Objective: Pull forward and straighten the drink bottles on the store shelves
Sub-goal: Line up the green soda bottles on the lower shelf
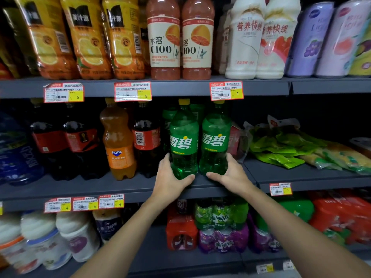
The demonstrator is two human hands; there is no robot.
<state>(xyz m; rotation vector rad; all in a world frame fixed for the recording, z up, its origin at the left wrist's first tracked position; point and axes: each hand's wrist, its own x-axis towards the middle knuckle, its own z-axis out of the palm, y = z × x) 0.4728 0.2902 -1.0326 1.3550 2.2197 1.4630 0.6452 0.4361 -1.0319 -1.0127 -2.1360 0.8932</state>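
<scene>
Two green soda bottles with yellow caps stand upright side by side near the front edge of the middle shelf. My left hand grips the base of the left green bottle. Around the base of the right green bottle is my right hand. Both labels face forward. More green bottles stand behind them, partly hidden. To the left stand an orange soda bottle and several dark cola bottles.
The upper shelf holds orange juice bottles, grapefruit drink bottles, white milk drink bottles and cans. Green snack bags lie on the middle shelf at right. Below are white jugs and shrink-wrapped can packs.
</scene>
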